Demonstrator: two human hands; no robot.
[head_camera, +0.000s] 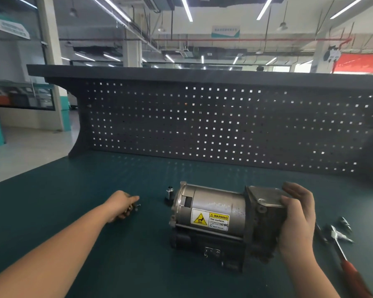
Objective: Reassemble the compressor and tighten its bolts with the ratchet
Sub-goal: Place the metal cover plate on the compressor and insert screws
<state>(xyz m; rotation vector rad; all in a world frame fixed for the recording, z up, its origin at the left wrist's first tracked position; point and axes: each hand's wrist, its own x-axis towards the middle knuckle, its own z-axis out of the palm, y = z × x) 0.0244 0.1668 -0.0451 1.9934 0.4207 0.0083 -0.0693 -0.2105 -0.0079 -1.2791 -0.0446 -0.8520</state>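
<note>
- Compressor on its side, mid-mat; R hand wrapped round its R-end head, steadying.
- L hand curled over loose bolts, left of the unit.
- Could drop or scatter bolts on pickup: small, several at once.
- Could roll if R grip slackens: round body.
- Ratchet far R, behind R hand; awkward reach, may knock sockets.

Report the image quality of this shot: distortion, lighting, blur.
Head view: wide-angle bend bows the pegboard and bench edges; ceiling strip lights are bright; light shines through the pegboard holes; the compressor label reads sharp; the ratchet at the right edge looks soft.
</note>
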